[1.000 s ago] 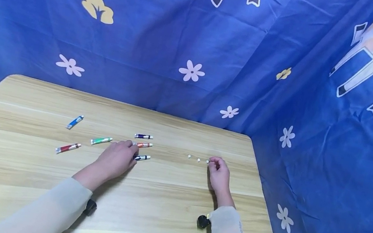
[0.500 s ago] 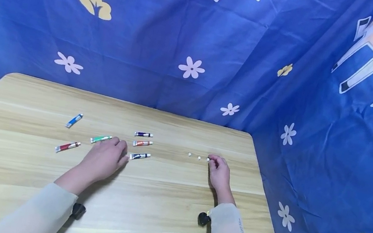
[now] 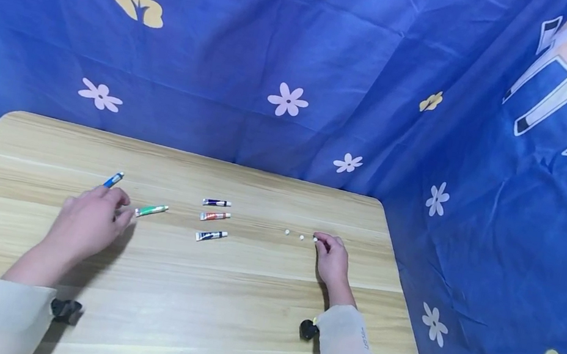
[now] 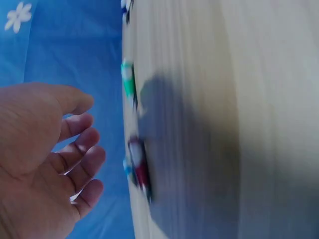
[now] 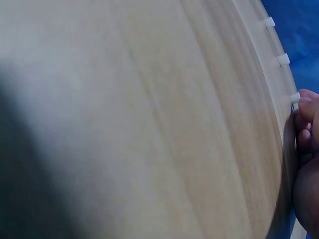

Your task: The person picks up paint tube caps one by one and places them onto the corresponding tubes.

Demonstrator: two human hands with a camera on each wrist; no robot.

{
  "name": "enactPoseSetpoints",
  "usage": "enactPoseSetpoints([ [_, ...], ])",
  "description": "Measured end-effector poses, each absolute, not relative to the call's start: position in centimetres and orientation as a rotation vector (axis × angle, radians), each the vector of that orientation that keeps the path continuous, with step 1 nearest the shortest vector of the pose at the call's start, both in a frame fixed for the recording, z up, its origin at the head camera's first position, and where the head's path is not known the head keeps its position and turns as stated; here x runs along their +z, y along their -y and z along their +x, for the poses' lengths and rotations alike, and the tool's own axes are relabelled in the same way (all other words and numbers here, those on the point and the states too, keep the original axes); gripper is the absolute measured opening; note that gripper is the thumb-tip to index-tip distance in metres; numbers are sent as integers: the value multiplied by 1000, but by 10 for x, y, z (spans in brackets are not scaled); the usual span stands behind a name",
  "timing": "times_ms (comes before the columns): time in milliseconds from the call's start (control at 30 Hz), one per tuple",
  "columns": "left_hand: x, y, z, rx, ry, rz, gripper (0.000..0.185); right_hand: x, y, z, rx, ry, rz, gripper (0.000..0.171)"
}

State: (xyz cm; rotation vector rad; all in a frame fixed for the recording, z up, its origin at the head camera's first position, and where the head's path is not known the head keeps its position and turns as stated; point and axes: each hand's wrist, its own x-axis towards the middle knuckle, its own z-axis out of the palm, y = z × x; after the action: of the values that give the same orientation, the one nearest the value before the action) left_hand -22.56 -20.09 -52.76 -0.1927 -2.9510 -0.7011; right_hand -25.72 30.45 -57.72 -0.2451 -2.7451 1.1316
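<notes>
My left hand (image 3: 87, 220) hovers open, palm down, just above the wooden table (image 3: 241, 300). It covers a red tube, which shows only in the left wrist view (image 4: 139, 172) below the relaxed fingers (image 4: 82, 159). A green tube (image 3: 152, 210) lies just right of the hand and a blue tube (image 3: 113, 179) just beyond it. At mid-table lie a dark blue tube (image 3: 216, 203), an orange tube (image 3: 215, 215) and another blue tube (image 3: 211, 235), stacked in a column. My right hand (image 3: 329, 255) rests with curled fingers, its fingertips (image 5: 305, 102) pinching the rightmost white cap (image 3: 315, 239).
Two more white caps (image 3: 287, 233) (image 3: 301, 237) stand in a row left of the held one. Blue printed cloth (image 3: 303, 50) walls the table at the back and right. The table's right edge (image 3: 396, 306) is close to my right hand.
My left hand has moved left, away from the three lined-up tubes, and now covers the red tube. The right hand has stayed at the cap.
</notes>
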Motion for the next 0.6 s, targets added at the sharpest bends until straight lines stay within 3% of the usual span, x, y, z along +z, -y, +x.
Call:
enactPoseSetpoints([
  [300, -532, 246, -217, -743, 2978, -11, 34, -577, -302, -259, 1113, 2764, -259, 19],
  [600, -539, 258, -213, -683, 3020, 34, 35, -575, -301, -257, 1136, 2742, -305, 16],
])
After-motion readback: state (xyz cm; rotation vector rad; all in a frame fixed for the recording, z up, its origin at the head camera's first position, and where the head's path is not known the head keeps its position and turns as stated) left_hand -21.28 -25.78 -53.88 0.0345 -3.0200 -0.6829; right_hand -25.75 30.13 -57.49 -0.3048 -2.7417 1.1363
